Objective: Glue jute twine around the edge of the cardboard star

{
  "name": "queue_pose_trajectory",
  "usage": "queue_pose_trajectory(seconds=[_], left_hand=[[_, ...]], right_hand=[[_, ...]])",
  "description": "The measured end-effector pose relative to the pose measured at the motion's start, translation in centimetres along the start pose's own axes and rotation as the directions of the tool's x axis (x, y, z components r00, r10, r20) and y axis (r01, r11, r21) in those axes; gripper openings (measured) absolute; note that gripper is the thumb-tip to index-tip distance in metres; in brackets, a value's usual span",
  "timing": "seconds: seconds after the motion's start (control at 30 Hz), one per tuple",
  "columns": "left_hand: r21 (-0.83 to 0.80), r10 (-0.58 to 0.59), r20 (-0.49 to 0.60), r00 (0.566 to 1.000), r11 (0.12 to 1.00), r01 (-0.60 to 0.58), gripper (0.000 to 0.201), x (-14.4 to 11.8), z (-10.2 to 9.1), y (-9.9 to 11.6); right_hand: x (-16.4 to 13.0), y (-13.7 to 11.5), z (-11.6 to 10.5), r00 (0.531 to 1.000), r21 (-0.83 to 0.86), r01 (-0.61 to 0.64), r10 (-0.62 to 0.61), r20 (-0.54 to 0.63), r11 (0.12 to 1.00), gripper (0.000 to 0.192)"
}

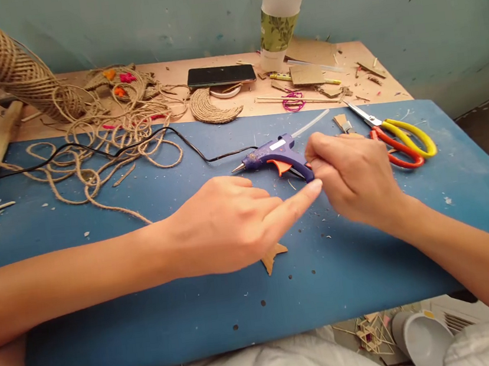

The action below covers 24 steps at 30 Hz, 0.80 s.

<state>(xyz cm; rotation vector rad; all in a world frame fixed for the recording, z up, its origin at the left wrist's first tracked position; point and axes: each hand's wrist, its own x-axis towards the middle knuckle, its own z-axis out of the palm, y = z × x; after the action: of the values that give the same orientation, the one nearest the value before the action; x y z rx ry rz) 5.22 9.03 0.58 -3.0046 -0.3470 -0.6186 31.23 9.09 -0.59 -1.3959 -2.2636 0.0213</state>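
Down nearest, see a white shirt (271, 364) with dark lettering, then, below the front edge of the blue-topped counter (363, 281), a pale round container (426, 336) beside a lattice of thin sticks (370, 334). Above that edge, find a pointed cardboard piece (274, 256) on the blue, partly covered from view by the left hand (236, 222). Likely very light and stiff, but quick to crease; best lifted by a side, not by a point.

Note the left hand with index finger stretched out, other fingers folded under; cannot tell if gripping anything. Close at that fingertip, see the right hand (353, 175), fingers curled in; cannot tell if pinching something thin.

Right behind, find the purple glue gun (274, 152) on its side, nozzle to the left, handle end just by the right fingers. Probably light, rigid and smooth, tugged a little by the black cord (190, 144); take hold by the handle, well clear of the metal nozzle, possibly hot. To the right, scissors (403, 138); to the left, tangled twine (93, 186), soft and apt to snag.

Farther off, on bare wood, see a coiled crescent (208, 109), a dark phone (221, 75) and a lidded cup (281, 27).
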Motion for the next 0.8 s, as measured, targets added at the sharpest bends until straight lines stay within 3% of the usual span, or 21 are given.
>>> queue_pose_trajectory(seconds=[0.1, 0.2, 0.33, 0.4, 0.47, 0.57, 0.67, 0.73, 0.8], left_hand=[[-0.052, 0.058, -0.065, 0.996, 0.997, -0.062, 0.035, -1.5, -0.8, 0.9], [-0.059, 0.058, -0.06, 0.996, 0.996, -0.062, 0.023, -4.4, -0.8, 1.6], [-0.053, -0.05, -0.028, 0.998, 0.997, 0.049, 0.01, -7.6, -0.2, 2.0], [-0.053, -0.146, 0.018, 0.989, 0.988, 0.147, 0.016, -8.3, 0.1, 2.1], [-0.044, -0.214, 0.096, 0.972, 0.975, 0.219, 0.023, -8.5, 0.5, 2.2], [-0.038, -0.245, 0.164, 0.955, 0.966, 0.255, 0.025, -8.0, 0.9, 2.5], [-0.024, -0.237, 0.163, 0.958, 0.969, 0.244, 0.024, -7.1, 1.2, 3.0], [0.0, -0.229, 0.162, 0.96, 0.973, 0.232, 0.024, -6.5, 1.3, 3.3], [0.027, -0.218, 0.157, 0.963, 0.976, 0.216, 0.026, -5.9, 1.4, 3.4]], right_hand=[[0.5, 1.1, -0.1, 0.993, 0.007, -0.115, 0.115, -0.008, 0.993, 0.022], [1.1, 2.1, -0.5, 0.982, 0.02, -0.184, 0.185, -0.046, 0.983, 0.034], [1.7, 3.7, -2.0, 0.953, -0.014, -0.241, 0.234, -0.193, 0.97, 0.048], [1.8, 4.3, -2.8, 0.928, -0.034, -0.259, 0.239, -0.287, 0.965, 0.036], [1.9, 4.4, -3.2, 0.917, -0.029, -0.287, 0.265, -0.298, 0.958, 0.018], [1.9, 3.4, -2.7, 0.937, -0.1, -0.35, 0.347, -0.047, 0.931, 0.028], [1.8, 2.1, -1.2, 0.9, -0.24, -0.297, 0.355, 0.252, 0.924, 0.061], [1.8, 1.7, -0.2, 0.893, -0.267, -0.259, 0.335, 0.301, 0.928, 0.064], [1.9, 1.9, 0.6, 0.889, -0.23, -0.275, 0.338, 0.309, 0.933, 0.054]])
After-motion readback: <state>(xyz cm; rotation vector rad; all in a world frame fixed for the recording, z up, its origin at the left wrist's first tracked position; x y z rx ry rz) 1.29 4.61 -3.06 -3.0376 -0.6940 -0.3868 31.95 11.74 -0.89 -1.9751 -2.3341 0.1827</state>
